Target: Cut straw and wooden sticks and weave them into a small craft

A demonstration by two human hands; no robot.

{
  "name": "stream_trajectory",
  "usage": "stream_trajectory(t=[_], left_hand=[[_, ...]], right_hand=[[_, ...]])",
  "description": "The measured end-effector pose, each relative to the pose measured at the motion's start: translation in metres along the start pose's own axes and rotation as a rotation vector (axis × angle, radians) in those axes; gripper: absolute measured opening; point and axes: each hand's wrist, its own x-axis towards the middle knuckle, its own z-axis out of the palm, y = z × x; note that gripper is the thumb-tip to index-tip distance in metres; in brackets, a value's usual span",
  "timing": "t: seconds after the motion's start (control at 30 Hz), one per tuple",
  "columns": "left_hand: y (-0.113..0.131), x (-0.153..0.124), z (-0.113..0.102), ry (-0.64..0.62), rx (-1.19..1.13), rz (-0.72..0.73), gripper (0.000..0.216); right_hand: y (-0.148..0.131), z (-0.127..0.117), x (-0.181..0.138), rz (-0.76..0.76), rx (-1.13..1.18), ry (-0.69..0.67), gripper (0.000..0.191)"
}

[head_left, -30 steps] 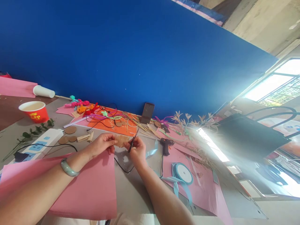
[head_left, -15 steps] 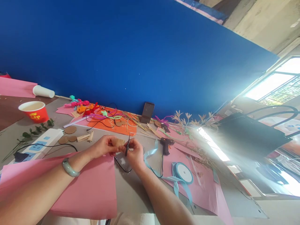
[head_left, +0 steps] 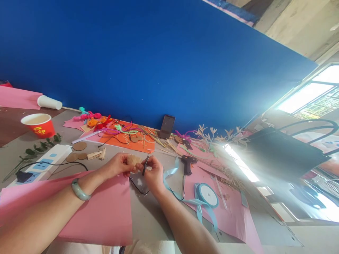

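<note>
My left hand [head_left: 122, 164] pinches a small tan piece [head_left: 134, 160] that looks like bundled sticks or straw; its exact kind is unclear. Close against it, my right hand [head_left: 153, 173] is closed around a pair of small dark scissors [head_left: 145, 165], blades pointing up and away from me. The fingertips of both hands nearly meet, partly hiding the piece's lower end. Below them a clear plastic sheet or bag [head_left: 139, 184] with a dark edge lies on the grey table. Pink paper [head_left: 106, 215] lies under my left forearm, which wears a jade-coloured bangle.
Right of my hands are a black glue gun [head_left: 188, 163] and a blue ribbon spool [head_left: 208, 195]. A phone [head_left: 167, 126] leans on the blue partition. Left are a power strip [head_left: 50, 158], a red cup [head_left: 41, 128], wooden discs [head_left: 79, 146] and short sticks [head_left: 94, 155].
Both hands stay in nearly the same place. The scissors have shifted very slightly to the right, and a bit more of the tan piece shows between the hands.
</note>
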Motion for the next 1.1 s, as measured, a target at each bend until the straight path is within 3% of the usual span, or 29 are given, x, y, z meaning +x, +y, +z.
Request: stream_trajectory(t=[0.37, 0.6, 0.93, 1.1], left_hand=[[0.005, -0.004, 0.001, -0.102, -0.006, 0.052, 0.032], [0.008, -0.005, 0.001, -0.074, 0.054, 0.071, 0.041], [0.004, -0.004, -0.003, -0.225, -0.018, 0.161, 0.035], [0.006, -0.006, -0.001, -0.205, 0.001, 0.161, 0.038]], right_hand=[[0.004, 0.001, 0.001, 0.03, 0.027, -0.021, 0.022], [0.001, -0.001, -0.001, -0.004, 0.028, -0.005, 0.015], [0.002, 0.0, 0.0, -0.013, 0.013, -0.003, 0.011], [0.003, 0.0, -0.001, -0.028, -0.014, 0.011, 0.014]])
